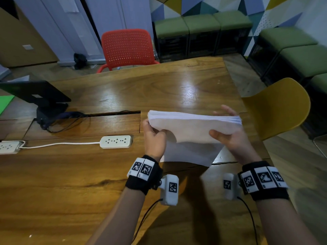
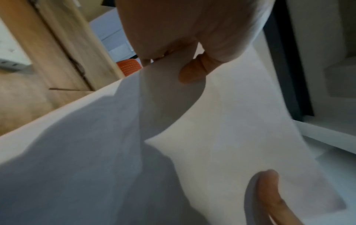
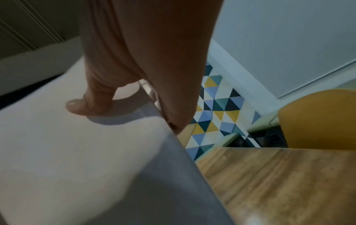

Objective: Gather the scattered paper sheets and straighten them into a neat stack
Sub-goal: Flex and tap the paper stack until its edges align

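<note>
Two hands pinch paper stack (image 1: 192,127) above table (image 1: 109,174) | left hand (image 1: 154,138), right hand (image 1: 230,137) at opposite sides | loosen grip, tap edge down square

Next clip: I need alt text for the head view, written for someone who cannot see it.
Two hands, left hand and right hand, hold a thick stack of white paper sheets by its ends above a glossy wooden table. A white power strip lies to the left.

Office lounge: wooden table (image 1: 88,174), power strips (image 1: 115,141), monitor (image 1: 33,93).
</note>
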`<state>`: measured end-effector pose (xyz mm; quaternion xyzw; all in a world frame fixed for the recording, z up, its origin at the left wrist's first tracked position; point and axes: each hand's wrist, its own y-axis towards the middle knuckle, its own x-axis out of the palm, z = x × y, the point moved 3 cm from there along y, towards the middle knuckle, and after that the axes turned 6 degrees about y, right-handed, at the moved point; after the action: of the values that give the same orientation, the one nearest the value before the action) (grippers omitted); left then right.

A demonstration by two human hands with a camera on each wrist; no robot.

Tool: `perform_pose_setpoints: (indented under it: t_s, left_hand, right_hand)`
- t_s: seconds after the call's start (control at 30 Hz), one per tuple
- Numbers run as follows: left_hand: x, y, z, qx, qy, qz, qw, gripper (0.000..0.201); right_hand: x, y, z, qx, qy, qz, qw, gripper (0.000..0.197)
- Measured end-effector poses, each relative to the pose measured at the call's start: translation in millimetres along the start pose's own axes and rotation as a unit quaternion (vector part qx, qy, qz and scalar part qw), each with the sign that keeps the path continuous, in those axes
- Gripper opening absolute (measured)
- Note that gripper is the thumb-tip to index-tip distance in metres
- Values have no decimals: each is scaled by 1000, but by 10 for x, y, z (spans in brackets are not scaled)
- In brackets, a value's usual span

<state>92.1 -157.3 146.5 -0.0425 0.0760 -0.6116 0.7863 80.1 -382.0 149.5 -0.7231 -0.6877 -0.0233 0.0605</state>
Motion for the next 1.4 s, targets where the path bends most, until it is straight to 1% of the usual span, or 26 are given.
perform_pose_setpoints:
  t_s: [0.03,0.07,0.1,0.23,0.3,0.33,0.43,0.5,0.57,0.63,0.73,0.77,0.8,0.87,0.93,0.97,1.03,1.1,1.17,1.23,1.3,1.33,1.4]
  left_hand:
    - [25,16,-32,-23,-1,-2,1000,48]
    - [46,27,-42,-30,-1,-5,1000,47]
    - [61,22,-30,-28,-2,-6,1000,45]
    - [4,-34,21,9,-30,-7,999,42]
    - [-46,-30,-58,18,-26,-11,999,40]
    - [-65,-10,-132,11,-19,-15,1000,39]
    - [-46,35,-386,-47,35,-50,997,29]
    - [-33,78,-529,-79,78,-80,991,24]
    - [-37,125,-695,-100,116,-105,983,23]
    - [-56,160,-840,-102,159,-117,975,20]
    - [-66,189,-934,-70,192,-98,974,10]
    - [-61,200,-939,-64,190,-93,975,10]
    - [-58,224,-958,-68,185,-87,977,16]
    - [-32,267,-964,-85,191,-80,975,26]
    - [12,335,-966,-90,183,-83,976,28]
    - [34,370,-960,-96,163,-77,979,32]
    - [70,456,-997,-124,127,-53,983,42]
    - [117,556,-1080,-155,120,-46,979,46]
    - [161,664,-1218,-179,127,-41,975,46]
    - [198,778,-1345,-208,134,-33,968,43]
    - [231,878,-1435,-229,146,-34,962,40]
    - [247,929,-1486,-235,149,-37,960,40]
    - [280,1017,-1566,-248,165,-45,954,39]
  right_hand:
    - [16,-1,51,9,-20,-3,1000,58]
    - [30,-5,80,11,-37,0,999,47]
    - [37,-12,89,5,-46,6,999,39]
    - [2,-28,31,-19,-29,36,999,29]
    - [7,-37,29,-28,-34,30,999,31]
    - [25,-34,63,-25,-38,25,999,33]
    - [27,18,336,35,-14,33,999,35]
    - [17,66,532,72,-26,51,996,32]
    - [5,84,699,94,-50,69,992,33]
    - [-1,50,800,120,-73,92,986,42]
    - [-23,6,877,132,-93,111,981,44]
    - [-33,15,894,128,-92,110,981,43]
    - [-51,39,925,128,-96,107,981,40]
    - [-77,113,980,127,-108,100,981,29]
    - [-99,205,1029,133,-103,94,981,18]
    - [-110,255,1050,132,-95,89,983,19]
    - [-115,362,1038,115,-88,72,987,27]
    - [-136,453,1053,123,-95,63,986,32]
    - [-187,541,1142,154,-134,49,978,35]
    - [-261,609,1297,214,-197,19,957,36]
    - [-327,640,1456,270,-256,-8,928,29]
    - [-353,646,1514,286,-272,-11,919,24]
    - [-398,684,1608,291,-287,7,913,17]
